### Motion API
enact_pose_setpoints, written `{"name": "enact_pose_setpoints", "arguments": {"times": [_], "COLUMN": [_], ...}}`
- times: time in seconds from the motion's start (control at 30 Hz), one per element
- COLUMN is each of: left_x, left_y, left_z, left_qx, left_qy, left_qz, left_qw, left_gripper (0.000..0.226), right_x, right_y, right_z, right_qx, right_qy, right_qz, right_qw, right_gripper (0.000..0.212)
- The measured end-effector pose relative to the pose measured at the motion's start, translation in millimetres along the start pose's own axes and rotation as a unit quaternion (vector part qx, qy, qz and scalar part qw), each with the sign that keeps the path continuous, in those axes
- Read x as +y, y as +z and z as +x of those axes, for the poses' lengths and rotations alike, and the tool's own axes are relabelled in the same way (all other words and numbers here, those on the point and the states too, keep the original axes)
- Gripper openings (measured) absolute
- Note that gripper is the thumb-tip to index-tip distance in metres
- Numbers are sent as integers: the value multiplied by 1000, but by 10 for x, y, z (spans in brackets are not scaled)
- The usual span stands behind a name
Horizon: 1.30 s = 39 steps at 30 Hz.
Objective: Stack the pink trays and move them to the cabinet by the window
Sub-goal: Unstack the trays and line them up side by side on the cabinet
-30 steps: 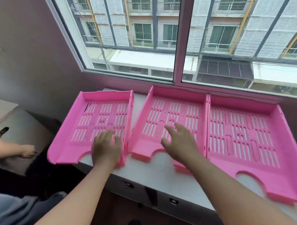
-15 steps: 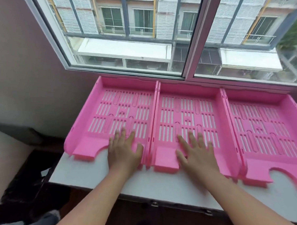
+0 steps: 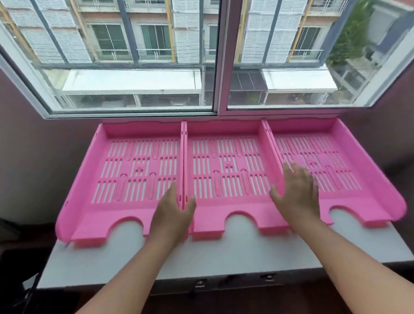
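Note:
Three pink slotted trays lie side by side on the white cabinet top (image 3: 220, 259) under the window: a left tray (image 3: 82, 175), a middle tray (image 3: 210, 216) and a right tray (image 3: 371, 178). Their side walls touch. My left hand (image 3: 173, 210) straddles the walls where the left and middle trays meet, fingers in the left tray and thumb in the middle one. Over the wall between the middle and right trays, my right hand (image 3: 297, 191) is spread, thumb in the middle tray, fingers over the right one, slightly blurred. Neither hand has a tray lifted.
The window (image 3: 220, 62) runs along the back, directly behind the trays. Purple walls close in on the left (image 3: 23, 160) and right (image 3: 407, 118). The cabinet's front edge carries dark latches (image 3: 200, 284). The left tray's front corner overhangs the cabinet's left end.
The view has shifted closer. My hands slid sideways from the tray floors to the walls between trays. The trays now sit flush in a row against the window.

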<state>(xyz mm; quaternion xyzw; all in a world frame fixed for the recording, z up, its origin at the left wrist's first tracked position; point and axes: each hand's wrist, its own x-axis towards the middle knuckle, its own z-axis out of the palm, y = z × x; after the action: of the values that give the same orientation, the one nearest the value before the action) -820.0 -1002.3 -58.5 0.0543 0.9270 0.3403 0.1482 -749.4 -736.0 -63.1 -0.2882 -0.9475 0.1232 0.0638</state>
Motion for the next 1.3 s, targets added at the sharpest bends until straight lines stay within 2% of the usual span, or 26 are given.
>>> {"name": "enact_pose_setpoints", "arguments": {"times": [0.07, 0.17, 0.37, 0.53, 0.6, 0.67, 0.87, 1.03, 1.13, 1.23, 1.3], "left_x": [-54, -104, -175, 117, 277, 429, 456, 627, 702, 632, 587], "left_y": [12, -25, -131, 40, 137, 183, 335, 455, 377, 372, 536], "left_z": [66, 164, 398, 358, 385, 382, 322, 154, 135, -16, -226], "left_qx": [-18, -44, -81, -134, -128, -89, -2, -5, -2, 22, 50], "left_qy": [-6, -19, -4, 5, 26, 41, 59, 62, 60, 93, 145], "left_qz": [-24, -62, -101, -106, -89, -84, -64, -47, -37, 46, 121], "left_qw": [1000, 997, 992, 985, 987, 992, 996, 997, 998, 994, 981], "left_gripper": [67, 61, 61, 62, 62, 62, 58, 60, 62, 63, 63], "right_x": [15, -86, -205, 104, 218, 211, 149, 384, 438, 521, 664], "right_y": [42, 133, 191, 0, -90, -167, -124, -256, -379, -413, -385], "right_z": [-33, -125, -164, -307, -337, -369, -571, -555, -439, -444, -541], "right_qx": [-28, -148, -118, -104, -82, -49, -6, -31, -65, -96, -99], "right_qy": [46, 117, 176, 194, 217, 229, 215, 207, 165, 114, 75], "right_qz": [47, 202, 262, 259, 257, 266, 297, 269, 266, 217, 170], "right_qw": [997, 961, 942, 940, 938, 935, 930, 940, 947, 965, 978], "right_gripper": [73, 70, 66, 68, 68, 67, 64, 61, 65, 70, 70]}}
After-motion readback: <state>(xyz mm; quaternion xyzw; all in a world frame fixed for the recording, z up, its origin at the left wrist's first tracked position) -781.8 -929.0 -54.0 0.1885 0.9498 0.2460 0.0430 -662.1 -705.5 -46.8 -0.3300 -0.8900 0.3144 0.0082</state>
